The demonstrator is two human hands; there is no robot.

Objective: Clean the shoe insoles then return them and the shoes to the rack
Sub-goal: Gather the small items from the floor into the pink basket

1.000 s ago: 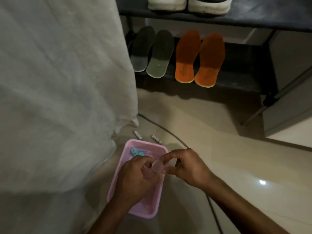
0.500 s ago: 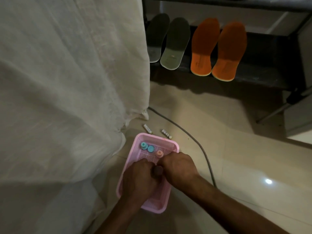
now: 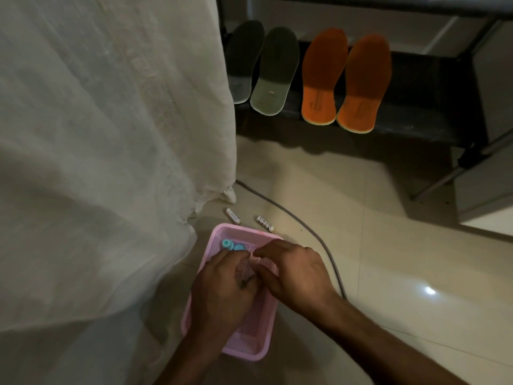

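Both hands over pink basket (image 3: pixel 251 348); L hand (image 3: pixel 222 290) & R hand (image 3: pixel 294 270) fingers curled, pinching sth small, can't ID. Orange insoles (image 3: pixel 344 81) well beyond basket, long axes pointing away; R nearer.

Nothing here reads clearly. The two batteries (image 3: pixel 265 223) on the floor just beyond the hands carry small dark print, and the orange insoles (image 3: pixel 345 81) faint heel stamps, all illegible.

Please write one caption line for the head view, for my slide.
Both hands work over a pink basket on the floor; four insoles lean on the rack.
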